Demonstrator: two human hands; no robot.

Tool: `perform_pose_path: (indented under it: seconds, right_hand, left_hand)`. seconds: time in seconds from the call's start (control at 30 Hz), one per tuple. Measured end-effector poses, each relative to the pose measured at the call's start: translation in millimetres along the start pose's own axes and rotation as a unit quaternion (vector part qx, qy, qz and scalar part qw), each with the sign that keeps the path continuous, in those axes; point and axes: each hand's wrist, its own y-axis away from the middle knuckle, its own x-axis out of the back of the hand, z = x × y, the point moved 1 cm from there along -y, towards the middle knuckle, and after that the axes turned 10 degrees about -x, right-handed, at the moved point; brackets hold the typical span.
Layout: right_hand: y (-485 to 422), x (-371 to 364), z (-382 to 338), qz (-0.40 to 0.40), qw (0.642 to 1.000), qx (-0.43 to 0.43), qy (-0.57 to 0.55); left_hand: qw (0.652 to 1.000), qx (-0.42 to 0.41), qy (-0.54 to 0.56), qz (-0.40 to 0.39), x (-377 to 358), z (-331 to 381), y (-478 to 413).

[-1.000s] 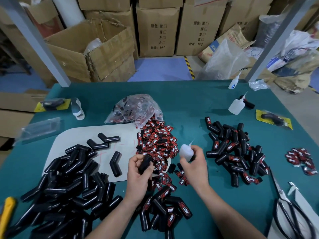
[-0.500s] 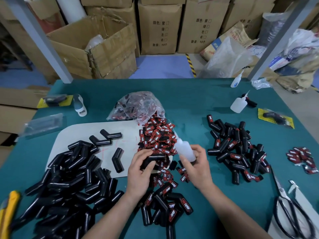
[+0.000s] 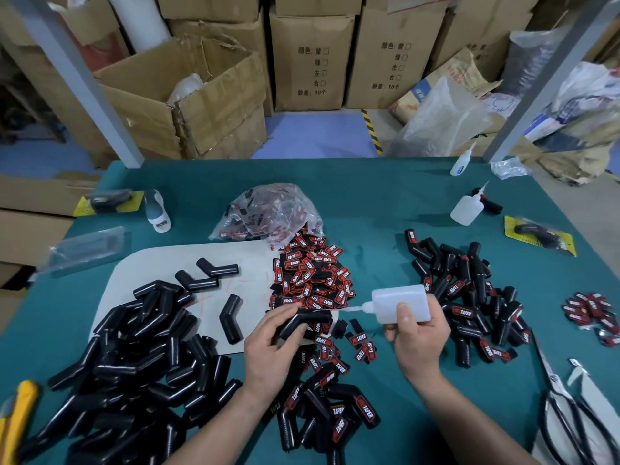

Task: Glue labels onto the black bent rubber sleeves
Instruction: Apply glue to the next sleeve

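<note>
My left hand (image 3: 268,344) grips a black bent rubber sleeve (image 3: 303,321) above the middle of the green table. My right hand (image 3: 416,333) holds a white glue bottle (image 3: 401,302) laid sideways, its nozzle pointing left and touching the sleeve's right end. A heap of red and black labels (image 3: 312,276) lies just behind the hands. Unlabelled sleeves (image 3: 134,347) are piled at the left, labelled sleeves (image 3: 469,290) at the right, and a few more labelled ones (image 3: 328,411) between my forearms.
A clear bag of labels (image 3: 268,213) sits behind the label heap. Two spare glue bottles (image 3: 466,209) stand at the back right. Scissors (image 3: 563,407) lie at the right front, a yellow knife (image 3: 16,421) at the left front. A small label pile (image 3: 593,313) lies far right.
My right hand has tipped the glue bottle from upright to sideways and brought its nozzle to the sleeve. My left hand turned the sleeve level.
</note>
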Motion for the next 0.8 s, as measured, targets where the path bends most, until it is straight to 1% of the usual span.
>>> perform_pose_path:
  seconds: [0.07,0.13,0.27,0.33,0.43,0.53,0.8]
  right_hand:
    - [2.7,1.0,-1.8,0.018,0.999,0.040,0.019]
    - [4.0,2.3,-2.6,0.017,0.997,0.064,0.031]
    - [2.6,4.4,0.3,0.041,0.994,0.071,0.076]
    - [2.9,3.6,-0.6,0.040,0.992,0.078,0.090]
    - [4.7,1.0,-4.6,0.021,0.992,0.086,0.093]
    - [6.4,-0.8,-6.3,0.014,0.992,0.083,0.097]
    - [7.5,-0.6,-4.8,0.007,0.991,0.090,0.096]
  left_hand:
    - [1.000,-0.013,0.000,-0.006,-1.1,0.8,-0.2]
    - [1.000,-0.014,0.007,-0.008,-1.0,-0.4,0.2]
    - [0.999,-0.038,0.000,-0.010,0.7,-2.8,1.1]
    - [0.999,-0.040,0.001,-0.011,0.5,-4.8,1.5]
    - [0.999,-0.032,0.015,-0.018,0.0,-6.4,2.8]
    - [0.999,-0.047,-0.004,-0.022,0.7,-7.7,2.3]
    - [0.998,-0.057,-0.001,-0.028,1.1,-7.1,1.8]
